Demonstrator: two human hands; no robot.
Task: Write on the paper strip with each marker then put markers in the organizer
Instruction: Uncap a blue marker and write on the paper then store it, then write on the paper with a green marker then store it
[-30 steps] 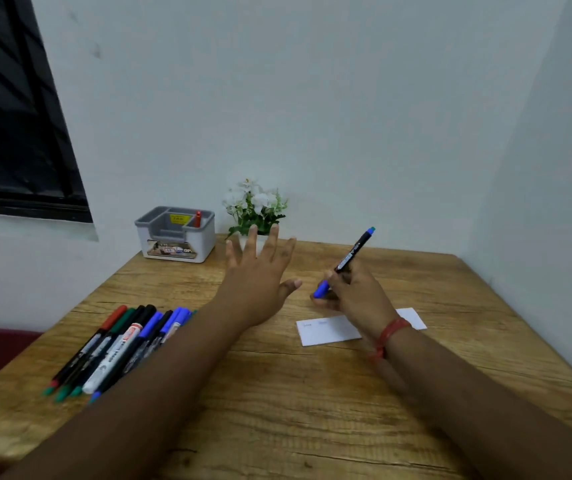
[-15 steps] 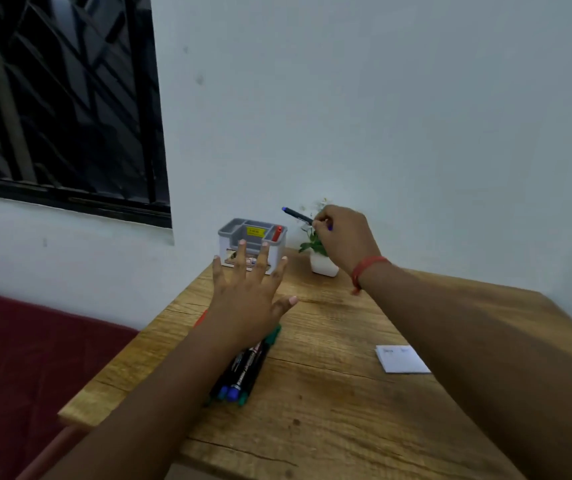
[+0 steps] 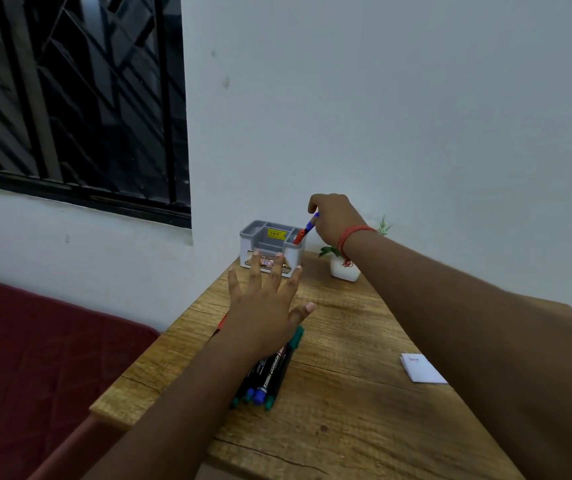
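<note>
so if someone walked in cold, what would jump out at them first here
Most likely the right hand, stretched to the far end of the wooden table, lowering a blue marker into the grey organizer, beside a red marker already standing there. Next, the left hand, open with fingers spread above the bundle of markers near the table's left edge. The paper strip lies off to the right, partly hidden by the arm.

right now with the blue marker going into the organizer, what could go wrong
The blue marker may jam against the red marker already in that compartment. The right hand could nudge the light organizer near the table edge. The open left hand hovers over the loose markers and could roll them.
</note>
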